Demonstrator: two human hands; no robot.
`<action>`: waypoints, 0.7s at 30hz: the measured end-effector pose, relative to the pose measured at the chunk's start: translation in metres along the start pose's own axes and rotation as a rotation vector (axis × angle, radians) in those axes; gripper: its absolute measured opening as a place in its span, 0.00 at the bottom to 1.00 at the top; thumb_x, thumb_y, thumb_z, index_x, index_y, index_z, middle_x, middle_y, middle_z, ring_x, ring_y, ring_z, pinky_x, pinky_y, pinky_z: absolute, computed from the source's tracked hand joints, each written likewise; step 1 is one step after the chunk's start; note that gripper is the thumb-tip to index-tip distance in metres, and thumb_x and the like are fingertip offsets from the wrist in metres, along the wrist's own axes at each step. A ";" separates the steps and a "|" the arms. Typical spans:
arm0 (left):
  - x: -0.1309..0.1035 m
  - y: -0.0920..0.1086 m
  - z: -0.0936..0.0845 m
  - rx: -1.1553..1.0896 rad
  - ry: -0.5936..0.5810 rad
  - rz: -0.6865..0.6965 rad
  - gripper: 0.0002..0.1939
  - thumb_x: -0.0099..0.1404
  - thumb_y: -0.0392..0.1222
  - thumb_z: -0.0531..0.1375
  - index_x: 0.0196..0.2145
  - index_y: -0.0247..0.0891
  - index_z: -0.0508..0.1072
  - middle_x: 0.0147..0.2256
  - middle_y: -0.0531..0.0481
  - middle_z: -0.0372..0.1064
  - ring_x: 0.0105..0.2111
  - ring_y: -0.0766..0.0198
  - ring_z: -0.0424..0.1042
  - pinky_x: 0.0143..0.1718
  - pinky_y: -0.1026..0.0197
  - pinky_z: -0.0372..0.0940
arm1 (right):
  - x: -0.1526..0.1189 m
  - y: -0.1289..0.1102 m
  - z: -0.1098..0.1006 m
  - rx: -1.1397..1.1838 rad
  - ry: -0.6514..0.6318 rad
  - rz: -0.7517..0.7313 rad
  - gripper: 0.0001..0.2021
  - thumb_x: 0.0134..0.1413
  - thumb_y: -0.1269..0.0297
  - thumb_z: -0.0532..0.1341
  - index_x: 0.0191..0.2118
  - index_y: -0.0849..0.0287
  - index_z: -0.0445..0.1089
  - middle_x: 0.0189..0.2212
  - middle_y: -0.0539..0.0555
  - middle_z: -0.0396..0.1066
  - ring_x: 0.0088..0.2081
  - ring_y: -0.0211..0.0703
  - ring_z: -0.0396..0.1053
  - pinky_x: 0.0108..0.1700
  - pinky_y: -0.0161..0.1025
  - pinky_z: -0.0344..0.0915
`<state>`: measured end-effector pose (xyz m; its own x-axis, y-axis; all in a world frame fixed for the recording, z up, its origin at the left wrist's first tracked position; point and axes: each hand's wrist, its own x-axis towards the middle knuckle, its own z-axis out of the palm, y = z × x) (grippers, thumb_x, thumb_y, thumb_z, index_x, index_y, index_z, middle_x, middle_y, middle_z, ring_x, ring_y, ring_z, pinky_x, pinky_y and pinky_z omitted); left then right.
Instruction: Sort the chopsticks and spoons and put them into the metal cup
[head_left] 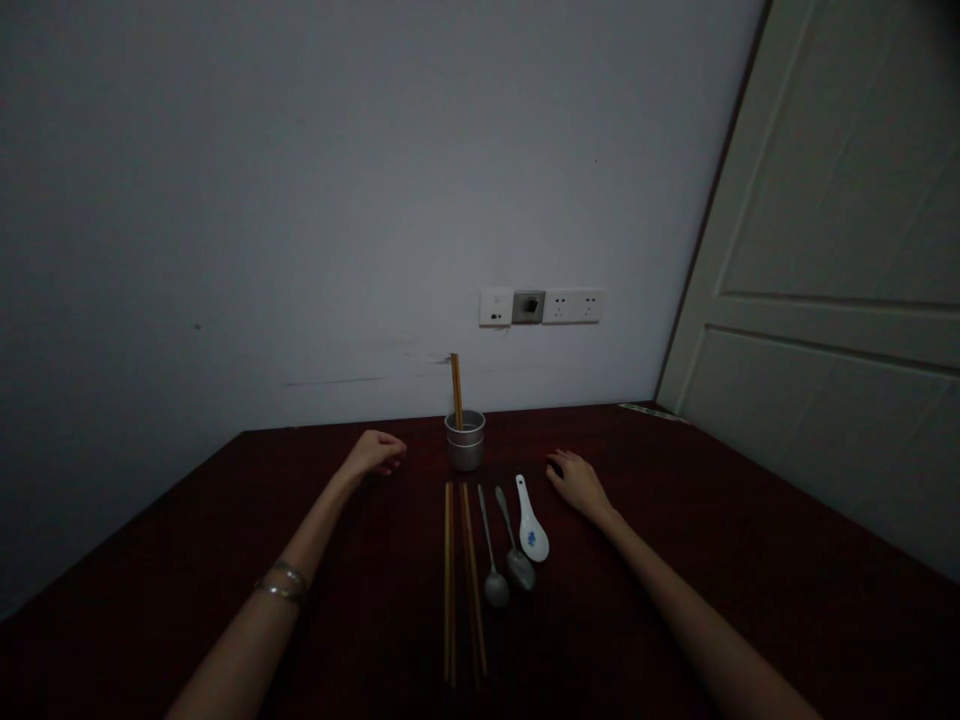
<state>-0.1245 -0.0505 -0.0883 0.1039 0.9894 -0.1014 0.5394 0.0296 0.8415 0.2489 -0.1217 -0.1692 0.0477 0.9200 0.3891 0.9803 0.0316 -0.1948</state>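
My left hand (pixel 377 453) rests on its side on the table, left of a metal cup (pixel 466 445). Its fingers are loosely curled and a little apart, with nothing visible in them. To the cup's right my right hand (pixel 576 478) lies palm down, open and holding nothing, close to a white ceramic spoon (pixel 532 530) with a blue mark. Wooden chopsticks (pixel 457 390) stand in the cup, leaning slightly. In front of it lie two pairs of chopsticks, a left pair (pixel 449 585) and a right pair (pixel 474 585), then a long-handled metal spoon (pixel 494 585) and a broader metal spoon (pixel 520 568).
The dark red table (pixel 360 620) ends at a pale wall (pixel 300 200) behind the cup. Sockets and a switch (pixel 540 307) sit on that wall. A pale panelled door (pixel 840 300) stands along the right side. The light is dim.
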 end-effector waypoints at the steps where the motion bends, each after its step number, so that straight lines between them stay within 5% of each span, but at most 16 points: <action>1: -0.006 0.005 0.003 0.048 -0.051 0.008 0.12 0.48 0.43 0.59 0.29 0.32 0.72 0.30 0.47 0.73 0.23 0.69 0.68 0.19 0.70 0.61 | 0.000 0.000 0.000 0.001 0.003 0.001 0.20 0.55 0.61 0.49 0.48 0.64 0.68 0.50 0.61 0.65 0.54 0.48 0.59 0.55 0.43 0.53; 8: -0.043 0.021 0.045 0.268 -0.298 0.049 0.11 0.50 0.43 0.59 0.25 0.30 0.72 0.23 0.48 0.70 0.17 0.71 0.64 0.16 0.70 0.58 | -0.001 0.003 0.006 0.006 0.011 -0.007 0.20 0.55 0.61 0.49 0.48 0.64 0.68 0.50 0.62 0.65 0.53 0.48 0.60 0.54 0.43 0.54; 14: -0.057 0.024 0.073 0.481 -0.261 0.060 0.10 0.51 0.43 0.57 0.22 0.31 0.71 0.23 0.47 0.71 0.17 0.69 0.66 0.16 0.68 0.60 | 0.000 0.008 0.010 0.024 -0.004 -0.030 0.20 0.55 0.62 0.49 0.49 0.65 0.67 0.50 0.62 0.65 0.54 0.48 0.59 0.55 0.43 0.53; 21: -0.074 0.036 0.085 0.755 -0.191 0.042 0.14 0.53 0.47 0.55 0.18 0.34 0.69 0.19 0.47 0.69 0.20 0.65 0.70 0.23 0.66 0.62 | 0.001 0.009 0.011 0.002 0.000 -0.055 0.20 0.55 0.62 0.49 0.48 0.65 0.67 0.49 0.61 0.66 0.54 0.47 0.59 0.56 0.42 0.51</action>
<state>-0.0416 -0.1347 -0.0957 0.2418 0.9440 -0.2246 0.9475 -0.1797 0.2647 0.2557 -0.1164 -0.1810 -0.0067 0.9168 0.3992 0.9811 0.0831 -0.1745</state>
